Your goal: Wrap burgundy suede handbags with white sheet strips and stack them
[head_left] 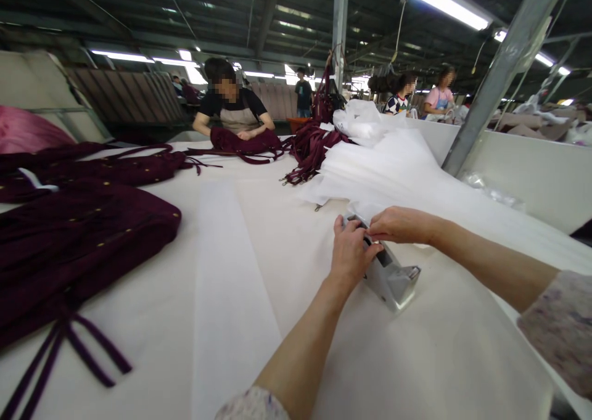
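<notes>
My left hand point(350, 251) is closed around the top of a grey tape dispenser point(391, 278) that stands on the white-covered table point(231, 296). My right hand point(401, 224) reaches in from the right and pinches at the dispenser's upper end, fingers pressed together; whatever is between them is too small to make out. Just behind both hands lies a stack of thin white sheets point(393, 167).
Dark maroon garments point(78, 235) with loose straps lie at the left. A maroon strap pile point(312, 148) sits mid-table. A person in an apron point(234, 108) works at the far end; other people stand farther back. A slanted metal post point(502, 68) rises at the right.
</notes>
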A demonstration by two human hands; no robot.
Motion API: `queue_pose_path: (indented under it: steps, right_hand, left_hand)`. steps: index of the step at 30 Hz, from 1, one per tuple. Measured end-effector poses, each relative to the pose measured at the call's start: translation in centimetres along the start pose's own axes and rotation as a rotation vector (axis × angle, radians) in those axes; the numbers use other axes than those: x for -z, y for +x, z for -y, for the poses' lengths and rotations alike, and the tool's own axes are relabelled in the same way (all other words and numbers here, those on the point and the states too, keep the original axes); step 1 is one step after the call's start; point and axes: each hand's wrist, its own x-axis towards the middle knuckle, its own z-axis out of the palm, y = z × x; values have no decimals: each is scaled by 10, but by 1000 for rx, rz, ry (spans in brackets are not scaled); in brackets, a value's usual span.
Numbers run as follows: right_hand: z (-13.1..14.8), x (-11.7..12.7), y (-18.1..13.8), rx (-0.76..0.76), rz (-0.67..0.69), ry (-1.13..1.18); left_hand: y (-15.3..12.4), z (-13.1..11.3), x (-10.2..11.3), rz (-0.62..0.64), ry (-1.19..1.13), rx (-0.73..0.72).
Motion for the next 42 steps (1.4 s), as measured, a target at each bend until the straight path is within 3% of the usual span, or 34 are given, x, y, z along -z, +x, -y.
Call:
queue_pose_path:
  steps: [9,15,24,28,38,42]
  right_hand:
    - [0,-2,1,5,-19,-46]
    - [8,-6,0,-115,-54,-78]
    - [-6,-1,-5,-51,-96,240]
    - [-5,-4,-8,-113,-135,282]
    - [1,-15,4,-174,-164,84]
    - [4,-17,0,-231,-208,123]
  left_hand:
    - [-3,-4,0,-12,-25,-10]
    - [-2,-5,1,-18,4,-14]
    - [-2,-4,1,-11,22,-6]
    - [-2,-3,0,-10,23,-12]
    - [-6,-5,0,-13,27,10]
    - [-7,-6,0,-52,25,17]
